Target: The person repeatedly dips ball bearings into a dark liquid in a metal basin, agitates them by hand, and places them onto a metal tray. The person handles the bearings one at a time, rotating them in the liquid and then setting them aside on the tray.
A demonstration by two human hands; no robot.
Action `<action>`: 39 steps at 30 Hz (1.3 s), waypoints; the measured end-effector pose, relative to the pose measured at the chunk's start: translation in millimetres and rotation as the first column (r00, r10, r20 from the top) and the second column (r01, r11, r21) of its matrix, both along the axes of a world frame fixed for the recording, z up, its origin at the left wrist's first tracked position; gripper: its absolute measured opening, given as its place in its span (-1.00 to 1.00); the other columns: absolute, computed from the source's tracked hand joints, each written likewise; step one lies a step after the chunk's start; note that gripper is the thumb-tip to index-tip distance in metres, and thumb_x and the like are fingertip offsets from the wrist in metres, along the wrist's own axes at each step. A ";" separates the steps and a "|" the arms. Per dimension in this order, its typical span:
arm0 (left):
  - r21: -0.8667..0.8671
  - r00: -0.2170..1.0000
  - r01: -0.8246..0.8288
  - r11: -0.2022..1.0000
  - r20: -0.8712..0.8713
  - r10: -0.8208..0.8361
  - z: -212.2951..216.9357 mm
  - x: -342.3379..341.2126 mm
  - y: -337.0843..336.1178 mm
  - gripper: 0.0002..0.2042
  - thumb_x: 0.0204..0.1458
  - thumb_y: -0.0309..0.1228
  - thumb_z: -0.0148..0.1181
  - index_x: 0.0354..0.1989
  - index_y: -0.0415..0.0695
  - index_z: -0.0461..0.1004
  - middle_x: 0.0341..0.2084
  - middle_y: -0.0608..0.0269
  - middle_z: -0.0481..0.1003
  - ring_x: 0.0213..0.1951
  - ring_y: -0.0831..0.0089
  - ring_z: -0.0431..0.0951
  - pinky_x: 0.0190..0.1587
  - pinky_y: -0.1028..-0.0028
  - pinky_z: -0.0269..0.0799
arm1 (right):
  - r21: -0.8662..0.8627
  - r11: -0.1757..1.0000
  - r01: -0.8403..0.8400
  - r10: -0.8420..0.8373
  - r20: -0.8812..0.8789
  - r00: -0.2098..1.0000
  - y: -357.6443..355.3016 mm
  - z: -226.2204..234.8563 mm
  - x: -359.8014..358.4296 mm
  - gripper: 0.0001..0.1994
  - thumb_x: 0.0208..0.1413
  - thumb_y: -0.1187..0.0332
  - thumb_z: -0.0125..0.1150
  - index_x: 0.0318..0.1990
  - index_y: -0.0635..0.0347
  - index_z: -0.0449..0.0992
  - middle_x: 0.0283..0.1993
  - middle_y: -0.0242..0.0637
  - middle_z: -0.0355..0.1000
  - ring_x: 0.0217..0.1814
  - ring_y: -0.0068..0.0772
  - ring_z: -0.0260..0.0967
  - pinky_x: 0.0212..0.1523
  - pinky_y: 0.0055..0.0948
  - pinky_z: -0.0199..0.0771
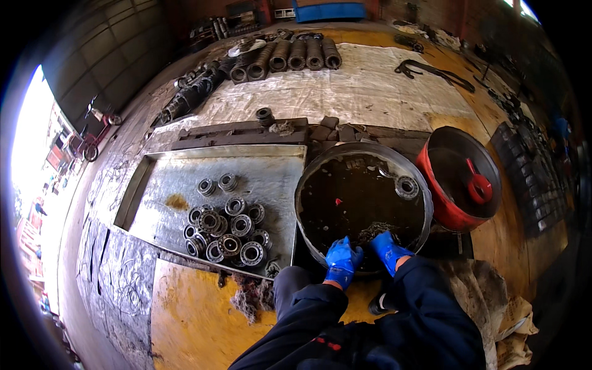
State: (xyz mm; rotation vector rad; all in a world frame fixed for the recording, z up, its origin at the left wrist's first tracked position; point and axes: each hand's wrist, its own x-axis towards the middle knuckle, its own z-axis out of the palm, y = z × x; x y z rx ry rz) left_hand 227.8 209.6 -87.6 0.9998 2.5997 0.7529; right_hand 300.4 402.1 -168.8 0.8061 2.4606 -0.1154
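A round metal tub [425,209] of dark, oily liquid stands right in front of me. Over its near rim reaches my left hand [343,258] in a blue glove, fingers curled together; what they hold, if anything, is hidden. My right hand [391,250], also gloved in blue, leans into the tub beside it, its fingers mostly out of sight. Bubbles or ripples [377,230] break the liquid between the two hands. One ring-shaped bearing [407,187] rests near the tub's right wall. Left of the tub, several roller bearings [229,245] are heaped in a shallow metal tray [271,161].
Close on the tub's right stands a red drum [425,161] with a red object [479,187] inside. Wooden beams [240,132] lie behind the tray. Farther off, coil-shaped metal parts [297,55] line a pale sheet [370,86]. A rag [250,299] lies by the tray's near edge.
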 end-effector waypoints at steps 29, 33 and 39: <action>0.019 0.983 -0.110 0.994 0.150 0.105 4.3 4.6 -7.3 -0.61 0.05 -0.25 0.17 0.02 -0.20 0.49 -0.11 -0.08 0.56 0.03 -0.03 0.52 0.13 0.10 0.44 | 0.080 0.966 -0.247 0.260 -0.283 0.923 35.0 -29.4 44.8 -0.72 0.21 0.20 0.11 -0.16 0.12 0.70 -0.11 0.09 0.58 -0.05 0.11 0.58 -0.08 -0.04 0.60; 0.056 0.993 -0.070 0.996 0.099 0.064 12.7 3.6 -7.1 -0.61 0.02 -0.26 0.20 -0.01 -0.20 0.50 -0.17 -0.08 0.56 -0.01 -0.05 0.53 0.07 0.08 0.46 | 0.142 0.924 -0.355 0.380 -0.437 0.815 58.6 -57.1 65.6 -0.72 0.21 0.22 0.10 -0.16 0.13 0.70 -0.11 0.12 0.58 -0.04 0.11 0.58 -0.07 -0.04 0.60; 0.323 0.974 -0.099 0.941 -0.163 0.158 -6.5 12.4 -14.0 -0.66 -0.06 -0.31 0.25 -0.12 -0.22 0.52 -0.38 -0.10 0.51 -0.30 -0.05 0.53 -0.23 0.02 0.48 | 0.159 0.911 -0.380 0.410 -0.450 0.793 47.9 -39.7 73.2 -0.81 0.22 0.37 0.09 -0.21 0.20 0.63 -0.31 0.05 0.54 -0.21 0.15 0.54 -0.28 -0.08 0.53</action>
